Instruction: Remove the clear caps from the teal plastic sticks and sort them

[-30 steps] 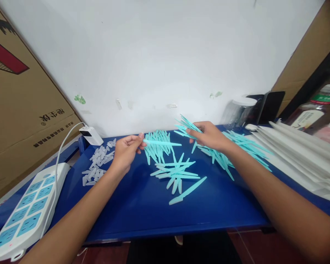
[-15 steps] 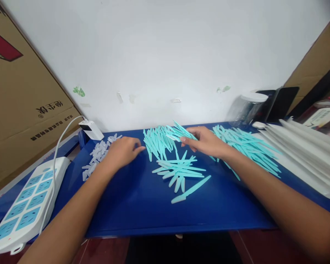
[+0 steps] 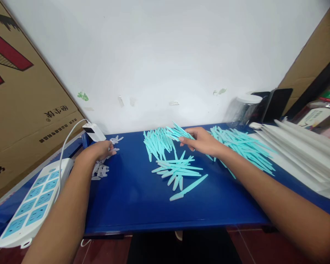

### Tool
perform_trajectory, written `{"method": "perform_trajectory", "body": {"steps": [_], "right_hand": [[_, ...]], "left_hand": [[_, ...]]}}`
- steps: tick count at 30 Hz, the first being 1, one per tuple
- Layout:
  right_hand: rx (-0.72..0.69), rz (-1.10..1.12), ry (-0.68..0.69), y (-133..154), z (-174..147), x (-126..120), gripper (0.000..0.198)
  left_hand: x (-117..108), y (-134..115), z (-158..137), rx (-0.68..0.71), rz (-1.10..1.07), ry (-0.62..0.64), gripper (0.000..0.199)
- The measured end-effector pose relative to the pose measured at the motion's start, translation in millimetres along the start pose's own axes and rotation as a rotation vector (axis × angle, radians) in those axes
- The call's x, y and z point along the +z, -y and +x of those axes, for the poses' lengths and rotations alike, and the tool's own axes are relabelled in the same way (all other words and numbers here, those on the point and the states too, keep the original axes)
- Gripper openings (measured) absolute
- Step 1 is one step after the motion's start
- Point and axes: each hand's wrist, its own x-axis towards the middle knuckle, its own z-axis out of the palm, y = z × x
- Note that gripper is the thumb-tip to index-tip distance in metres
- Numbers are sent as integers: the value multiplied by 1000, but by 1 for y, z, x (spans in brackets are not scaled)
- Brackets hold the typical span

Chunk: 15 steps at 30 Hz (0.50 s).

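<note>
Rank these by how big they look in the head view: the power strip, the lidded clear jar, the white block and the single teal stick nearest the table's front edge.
1. Power strip
2. Clear jar
3. Unsure: white block and teal stick; the stick is longer but much thinner.

On the cardboard box [image 3: 24,88] I record Chinese characters [image 3: 56,111] and a ® mark [image 3: 48,120] — the jar label [image 3: 317,117] I find illegible

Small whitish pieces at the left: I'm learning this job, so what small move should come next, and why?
Probably pinch one of the small whitish pieces with the left hand: it is right at them, though whether it grips one is unclear, while the right hand holds a bundle of teal sticks.
</note>
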Motion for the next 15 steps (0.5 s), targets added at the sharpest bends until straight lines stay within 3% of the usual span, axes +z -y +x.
{"method": "perform_trajectory", "body": {"steps": [3,11,15], "right_hand": [[-6,11,6,0,0,0,38],[-3,18,13,-1,0,-1,39],[-26,56,23,0,0,3,33]], "left_hand": [[2,-14,0,6,27,23,37],[6,-87,-22,383,-330,-157,45],[20,-124,-37,496,-655,-61,41]]}}
